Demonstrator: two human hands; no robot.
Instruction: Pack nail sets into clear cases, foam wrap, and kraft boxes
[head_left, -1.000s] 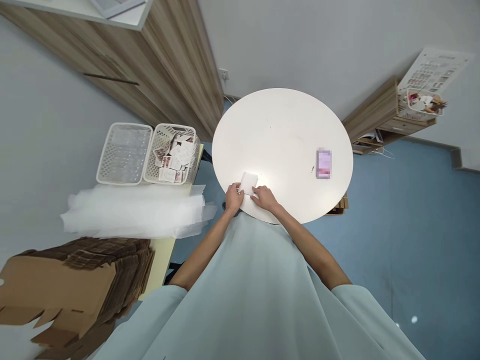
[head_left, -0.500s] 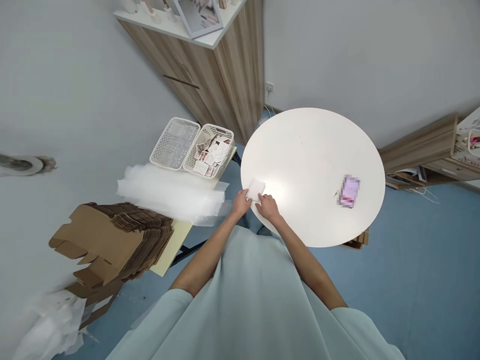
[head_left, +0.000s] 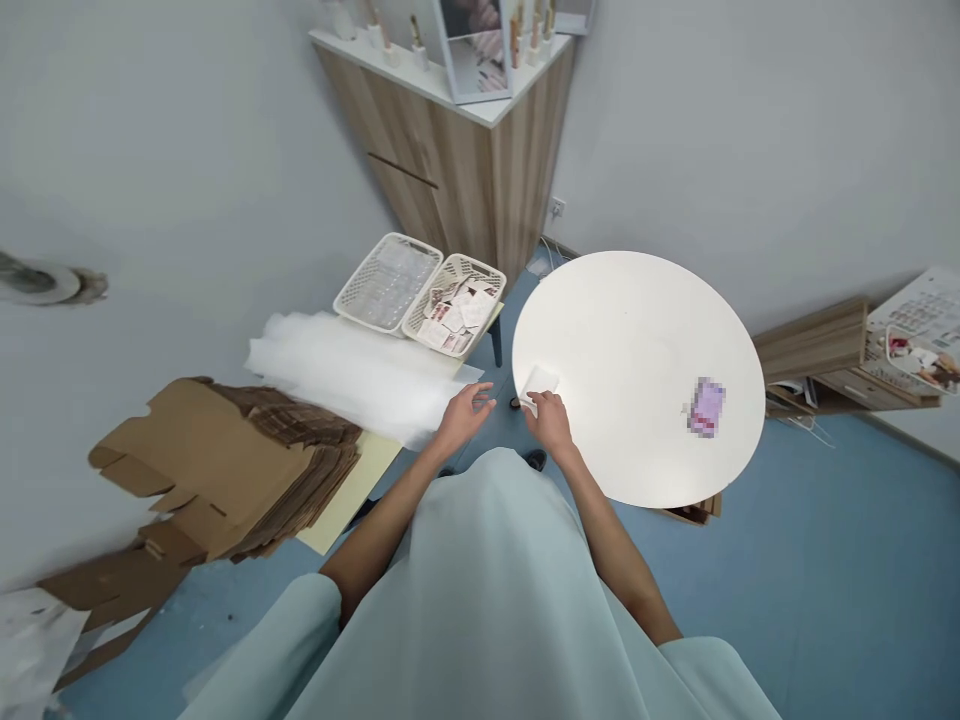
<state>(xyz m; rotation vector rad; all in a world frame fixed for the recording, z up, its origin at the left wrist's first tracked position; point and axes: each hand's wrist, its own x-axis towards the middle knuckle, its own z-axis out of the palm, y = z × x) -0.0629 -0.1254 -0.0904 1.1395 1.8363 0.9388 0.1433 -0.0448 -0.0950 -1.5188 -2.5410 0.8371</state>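
A small folded piece of white foam wrap (head_left: 541, 380) lies near the left edge of the round white table (head_left: 637, 310). My right hand (head_left: 551, 424) is at its near edge, fingertips touching or almost touching it, with the thumb and fingers apart. Between the table and a side bench, my left hand (head_left: 463, 416) hangs in the air, fingers spread and holding nothing. Left of it is a pile of white foam sheets (head_left: 345, 365).
Behind the foam stand two white baskets, one with clear plastic pieces (head_left: 388, 282), the other with printed cards (head_left: 459, 308). Flattened cardboard boxes (head_left: 232, 460) are stacked at the left. A blurred purple item (head_left: 706, 407) lies on the table's right; a wooden cabinet (head_left: 450, 170) stands behind.
My left hand has let go of the foam wrap and moved left off the table, opening. My right hand stays by the wrap. The view has shifted slightly.
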